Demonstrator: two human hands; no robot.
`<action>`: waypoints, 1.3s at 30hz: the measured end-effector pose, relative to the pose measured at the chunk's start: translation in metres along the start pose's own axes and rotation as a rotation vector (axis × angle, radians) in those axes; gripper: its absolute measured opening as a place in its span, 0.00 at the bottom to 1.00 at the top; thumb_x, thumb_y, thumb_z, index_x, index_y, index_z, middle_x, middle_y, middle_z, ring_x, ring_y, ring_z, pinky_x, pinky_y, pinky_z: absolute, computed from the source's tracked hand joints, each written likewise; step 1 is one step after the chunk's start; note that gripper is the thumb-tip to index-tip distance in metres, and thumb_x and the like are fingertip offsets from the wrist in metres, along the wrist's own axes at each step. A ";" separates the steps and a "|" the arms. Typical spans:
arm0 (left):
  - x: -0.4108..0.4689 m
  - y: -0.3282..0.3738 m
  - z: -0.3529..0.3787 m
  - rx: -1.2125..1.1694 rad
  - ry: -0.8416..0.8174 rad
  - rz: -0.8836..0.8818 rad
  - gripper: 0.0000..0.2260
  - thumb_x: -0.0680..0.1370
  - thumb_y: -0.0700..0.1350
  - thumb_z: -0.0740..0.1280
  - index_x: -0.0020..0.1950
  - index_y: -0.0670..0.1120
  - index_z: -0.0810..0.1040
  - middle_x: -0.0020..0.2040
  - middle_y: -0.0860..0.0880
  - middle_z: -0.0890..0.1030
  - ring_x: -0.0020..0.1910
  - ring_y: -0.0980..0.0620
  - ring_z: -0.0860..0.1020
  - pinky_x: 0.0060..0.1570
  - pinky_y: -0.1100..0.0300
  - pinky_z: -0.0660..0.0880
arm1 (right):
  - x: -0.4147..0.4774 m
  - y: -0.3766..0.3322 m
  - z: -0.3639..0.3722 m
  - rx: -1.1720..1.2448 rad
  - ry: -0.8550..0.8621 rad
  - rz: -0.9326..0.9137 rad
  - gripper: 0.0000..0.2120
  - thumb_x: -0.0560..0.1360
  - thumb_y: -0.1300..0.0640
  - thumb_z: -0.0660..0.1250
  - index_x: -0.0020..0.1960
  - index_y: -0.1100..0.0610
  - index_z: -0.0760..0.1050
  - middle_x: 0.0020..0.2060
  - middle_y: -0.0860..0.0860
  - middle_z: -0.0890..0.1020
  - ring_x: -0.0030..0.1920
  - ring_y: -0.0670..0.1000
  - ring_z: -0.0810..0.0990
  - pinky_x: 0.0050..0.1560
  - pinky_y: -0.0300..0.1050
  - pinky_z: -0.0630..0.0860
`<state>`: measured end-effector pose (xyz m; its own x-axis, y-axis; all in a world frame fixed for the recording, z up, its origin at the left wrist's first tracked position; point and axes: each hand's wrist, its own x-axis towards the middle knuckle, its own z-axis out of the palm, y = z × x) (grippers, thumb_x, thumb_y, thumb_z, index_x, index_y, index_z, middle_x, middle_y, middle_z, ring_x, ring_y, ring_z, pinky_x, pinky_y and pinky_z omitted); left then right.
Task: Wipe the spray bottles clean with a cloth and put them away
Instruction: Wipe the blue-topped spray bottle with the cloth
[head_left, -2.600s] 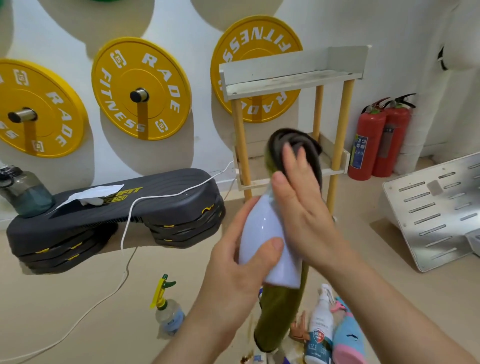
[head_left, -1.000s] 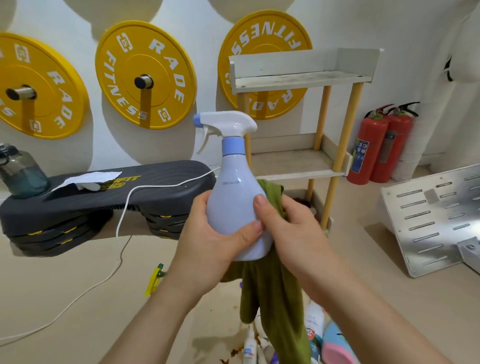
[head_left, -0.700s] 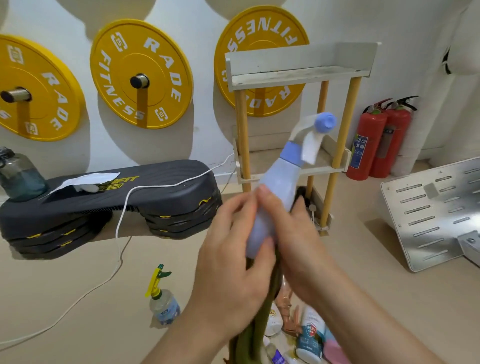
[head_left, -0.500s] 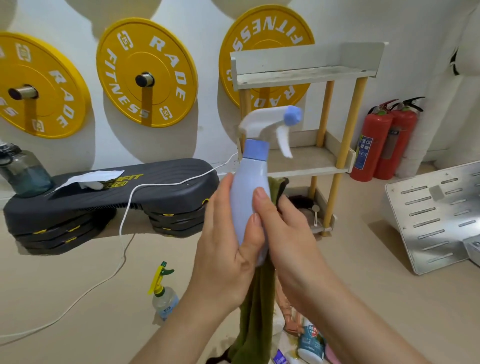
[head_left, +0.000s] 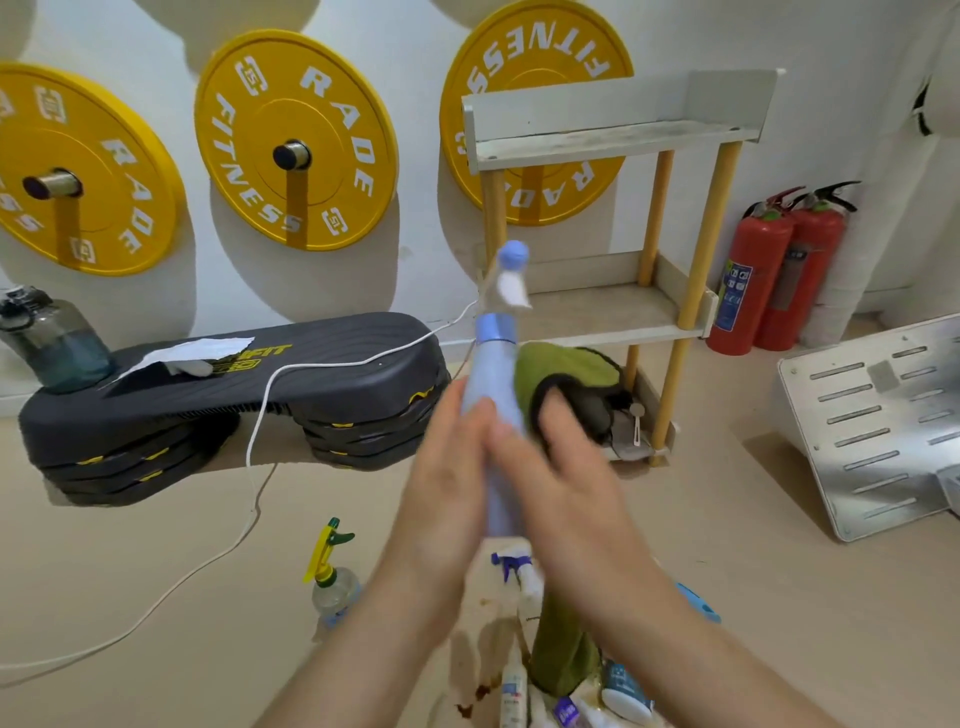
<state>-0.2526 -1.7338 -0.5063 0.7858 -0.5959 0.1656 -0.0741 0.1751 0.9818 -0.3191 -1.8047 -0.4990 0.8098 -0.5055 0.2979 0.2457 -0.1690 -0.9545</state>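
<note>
One spray bottle (head_left: 493, 395) in work: pale blue, upright, held in the air mid-frame, trigger head on top

Hands:
- left hand (head_left: 447, 467) wraps the lower body from the left, fingers curled round it
- right hand (head_left: 566, 467) is on the other side with the green cloth (head_left: 566, 364) bunched between fingers and bottle wall
- both are motion-blurred, so the right-hand grip is my best read: thumb in front, fingers closed on the cloth behind
- the loose tail of the cloth hangs below the wrists

Step, as I judge it: wiping the body, put-away not done

To do it well:
- left hand holds low and steady, and acts as the pivot
- twist the bottle inside the cloth instead of dragging the cloth round it, which gives full coverage
- work from the collar down to the base, then do the trigger head and nozzle separately
- shift the left grip once so the patch under the fingers gets wiped too
- stay off the trigger
- gather the hanging tail so it doesn't sweep the things below

Outward:
- white bottle (head_left: 519, 577) with a blue trigger sits on the floor right under the hands
- yellow-trigger bottle (head_left: 332, 577) stands further left
- more small bottles are cut off at the bottom edge
- most of the job probably remains
- rack (head_left: 613, 140) stands just behind against the wall, the likely put-away spot
- black step platform (head_left: 234, 374) is off to the left
</note>
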 end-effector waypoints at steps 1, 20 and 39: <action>0.002 0.003 -0.006 -0.065 -0.006 -0.028 0.16 0.80 0.54 0.62 0.66 0.52 0.77 0.59 0.49 0.83 0.59 0.50 0.81 0.58 0.52 0.78 | -0.003 0.004 0.007 -0.102 -0.047 -0.079 0.16 0.79 0.48 0.63 0.65 0.48 0.72 0.57 0.45 0.79 0.62 0.42 0.77 0.62 0.39 0.73; 0.014 0.012 -0.018 -0.270 0.304 -0.090 0.18 0.82 0.55 0.59 0.68 0.50 0.76 0.56 0.51 0.84 0.50 0.54 0.83 0.47 0.59 0.80 | -0.018 0.023 0.016 -0.382 -0.149 -0.179 0.24 0.77 0.42 0.62 0.72 0.46 0.65 0.61 0.42 0.75 0.61 0.41 0.74 0.59 0.38 0.71; 0.027 0.035 -0.032 -0.645 0.463 -0.167 0.20 0.74 0.54 0.71 0.60 0.43 0.79 0.55 0.42 0.85 0.52 0.42 0.84 0.52 0.44 0.81 | -0.018 0.005 0.031 -0.201 -0.096 -0.174 0.23 0.80 0.41 0.57 0.73 0.48 0.66 0.67 0.44 0.74 0.69 0.40 0.69 0.68 0.38 0.67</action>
<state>-0.2144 -1.7185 -0.4706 0.9400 -0.2939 -0.1731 0.3245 0.6142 0.7194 -0.3157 -1.7705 -0.5093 0.8140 -0.3731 0.4452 0.2825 -0.4154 -0.8647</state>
